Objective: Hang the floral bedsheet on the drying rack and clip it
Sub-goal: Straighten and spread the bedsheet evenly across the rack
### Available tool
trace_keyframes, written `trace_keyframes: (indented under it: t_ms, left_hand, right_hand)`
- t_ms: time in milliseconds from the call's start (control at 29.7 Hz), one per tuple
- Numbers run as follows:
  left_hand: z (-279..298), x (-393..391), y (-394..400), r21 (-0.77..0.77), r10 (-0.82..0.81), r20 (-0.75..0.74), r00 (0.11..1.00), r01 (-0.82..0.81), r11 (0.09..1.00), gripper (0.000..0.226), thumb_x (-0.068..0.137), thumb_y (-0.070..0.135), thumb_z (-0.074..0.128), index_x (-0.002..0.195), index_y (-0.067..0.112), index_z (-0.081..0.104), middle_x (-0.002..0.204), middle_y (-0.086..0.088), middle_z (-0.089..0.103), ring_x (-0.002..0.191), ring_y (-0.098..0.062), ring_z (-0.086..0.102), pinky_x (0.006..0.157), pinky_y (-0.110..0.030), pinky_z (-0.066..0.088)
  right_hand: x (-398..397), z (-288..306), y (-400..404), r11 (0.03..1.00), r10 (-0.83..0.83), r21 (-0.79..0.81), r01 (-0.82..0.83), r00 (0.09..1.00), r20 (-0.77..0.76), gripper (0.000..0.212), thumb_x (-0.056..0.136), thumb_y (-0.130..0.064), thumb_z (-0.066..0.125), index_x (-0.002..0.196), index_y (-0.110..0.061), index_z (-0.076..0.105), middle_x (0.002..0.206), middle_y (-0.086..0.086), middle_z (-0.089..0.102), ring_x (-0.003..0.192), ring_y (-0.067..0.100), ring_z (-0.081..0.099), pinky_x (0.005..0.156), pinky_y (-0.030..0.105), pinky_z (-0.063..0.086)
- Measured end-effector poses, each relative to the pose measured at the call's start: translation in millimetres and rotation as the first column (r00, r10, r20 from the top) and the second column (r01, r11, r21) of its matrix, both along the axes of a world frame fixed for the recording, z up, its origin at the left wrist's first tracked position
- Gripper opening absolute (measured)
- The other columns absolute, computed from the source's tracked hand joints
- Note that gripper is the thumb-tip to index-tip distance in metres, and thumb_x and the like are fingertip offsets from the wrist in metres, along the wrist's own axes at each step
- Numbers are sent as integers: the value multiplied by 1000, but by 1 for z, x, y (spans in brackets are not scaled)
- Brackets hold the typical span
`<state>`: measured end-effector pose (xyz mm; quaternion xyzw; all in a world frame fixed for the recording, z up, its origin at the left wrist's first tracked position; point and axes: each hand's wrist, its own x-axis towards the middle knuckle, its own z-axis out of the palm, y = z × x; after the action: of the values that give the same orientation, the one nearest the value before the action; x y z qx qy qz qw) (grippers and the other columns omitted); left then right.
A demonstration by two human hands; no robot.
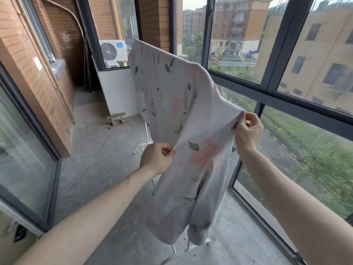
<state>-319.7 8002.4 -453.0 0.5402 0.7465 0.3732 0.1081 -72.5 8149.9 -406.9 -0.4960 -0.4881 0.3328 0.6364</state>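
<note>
Hanging step: sheet [172,92] draped over rack [147,134], near end bunched. Left hand [155,159] and right hand [247,131] each pinch its edge. Next: pull flat along the rail, then clip; no clips visible.

one floral bedsheet [172,96], one drying rack [147,133], two hands, one wooden stool [116,118], one air-conditioner unit [112,51]

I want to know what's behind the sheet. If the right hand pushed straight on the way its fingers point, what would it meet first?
The right hand pinches the floral bedsheet, fingers pointing up-left into it. It would press more cloth first; probably the hidden rack rail beyond, though depth is unclear.
</note>
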Motion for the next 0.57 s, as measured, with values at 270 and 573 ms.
trace_keyframes:
  t_ms: [270,573]
  left_hand:
    - [-2,2,0,-24,25,13,1000,-25,999,21,89,38,66,72,27,68,73,12,71,76,-14,68,70,-30,54]
    - [-23,6,-10,-59,11,11,1000,-10,998,17,87,37,70,86,26,57,90,13,67,79,-15,66,76,-35,55]
  right_hand:
    - [3,-11,-7,982,188,-44,-183,949,253,12,100,-31,64,95,-24,72,90,0,77,69,18,75,67,41,65]
    - [-4,-109,-105,976,215,-103,-191,920,327,25,94,-15,64,114,-25,53,111,-7,57,80,2,59,70,27,49]
